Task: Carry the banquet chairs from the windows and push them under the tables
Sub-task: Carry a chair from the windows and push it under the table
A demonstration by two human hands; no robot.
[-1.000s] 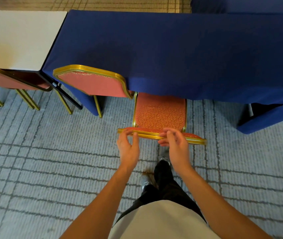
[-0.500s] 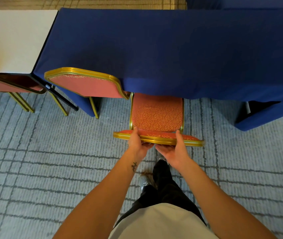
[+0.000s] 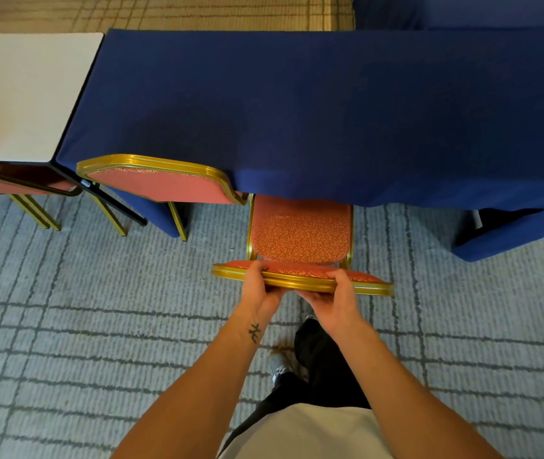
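Observation:
A red banquet chair (image 3: 301, 231) with a gold frame stands in front of me, its seat partly under the blue-clothed table (image 3: 330, 111). My left hand (image 3: 259, 286) grips the gold top rail of its backrest on the left part. My right hand (image 3: 338, 294) grips the same rail just to the right, thumb over the red padding. The chair's legs are hidden below the seat and backrest.
A second red chair (image 3: 161, 182) is tucked under the blue table's left end, and a third (image 3: 15, 187) sits under the bare white table (image 3: 25, 94) at left. Grey lined carpet (image 3: 98, 326) covers the floor. My legs and shoe (image 3: 280, 364) are below the chair.
My hands went from fingers resting on top of the backrest rail to gripping it from behind. The chair has slid a little further under the blue table.

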